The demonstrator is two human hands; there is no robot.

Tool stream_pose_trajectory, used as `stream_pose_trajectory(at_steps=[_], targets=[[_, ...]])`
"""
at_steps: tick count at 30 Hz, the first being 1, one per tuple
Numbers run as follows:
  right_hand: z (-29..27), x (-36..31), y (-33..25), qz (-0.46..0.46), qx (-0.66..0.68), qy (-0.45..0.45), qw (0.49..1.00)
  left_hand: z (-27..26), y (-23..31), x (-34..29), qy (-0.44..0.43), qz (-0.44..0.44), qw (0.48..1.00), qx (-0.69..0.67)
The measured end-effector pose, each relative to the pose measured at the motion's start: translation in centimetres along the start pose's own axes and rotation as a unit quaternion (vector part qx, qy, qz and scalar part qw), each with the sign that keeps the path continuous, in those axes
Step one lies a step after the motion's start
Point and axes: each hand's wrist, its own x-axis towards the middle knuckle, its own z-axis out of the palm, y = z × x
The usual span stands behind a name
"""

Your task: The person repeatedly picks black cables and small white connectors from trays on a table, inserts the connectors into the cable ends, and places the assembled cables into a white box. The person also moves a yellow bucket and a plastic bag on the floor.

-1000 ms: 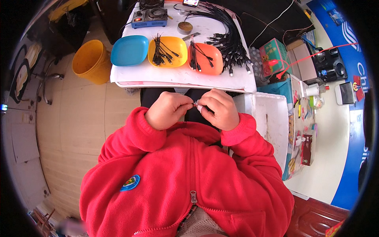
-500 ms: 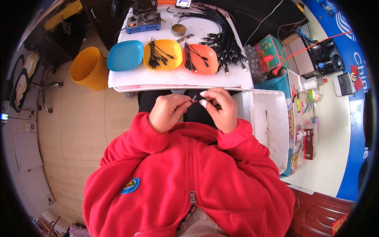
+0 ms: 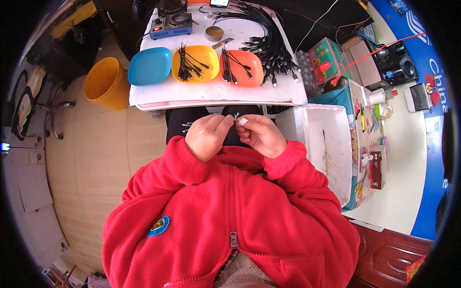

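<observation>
My left hand [image 3: 209, 137] is closed, gripping thin black cables whose connector ends [image 3: 187, 126] stick out on its left side. Between thumb and finger, bare wire strands [image 3: 236, 115] rise where both hands meet. My right hand [image 3: 261, 136] pinches at these same strands, with white coverings [image 3: 243, 122] on its fingertips. Both hands are above my lap, just in front of the table edge. Beyond them, short black cables with stripped ends lie in a yellow plate [image 3: 213, 76] and an orange plate [image 3: 258, 77]. A blue plate [image 3: 150, 67] beside them holds nothing.
On the white table [image 3: 192, 97] lie a large bundle of black cables [image 3: 269, 45], a round tin [image 3: 214, 33] and a blue heating device [image 3: 170, 30]. A white foam box [image 3: 329, 144] stands right, a yellow bucket [image 3: 103, 81] left.
My right fingers have closed in on the wire strands at my left fingertips. Connector ends now show on the left side of my left hand. The view has shifted slightly.
</observation>
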Motion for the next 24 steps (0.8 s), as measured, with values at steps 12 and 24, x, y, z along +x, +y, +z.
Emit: stream_pose_trajectory(at_steps=[12, 24], targets=[[1.3, -0.2, -1.5, -0.549, -0.674, 0.067, 0.490, -0.3, 0.0, 0.1, -0.043, -0.282, 0.900, -0.330], [0.5, -0.9, -1.6, -0.552, -0.645, 0.050, 0.526, -1.3, -0.2, 0.3, -0.105, -0.352, 0.806, -0.463]])
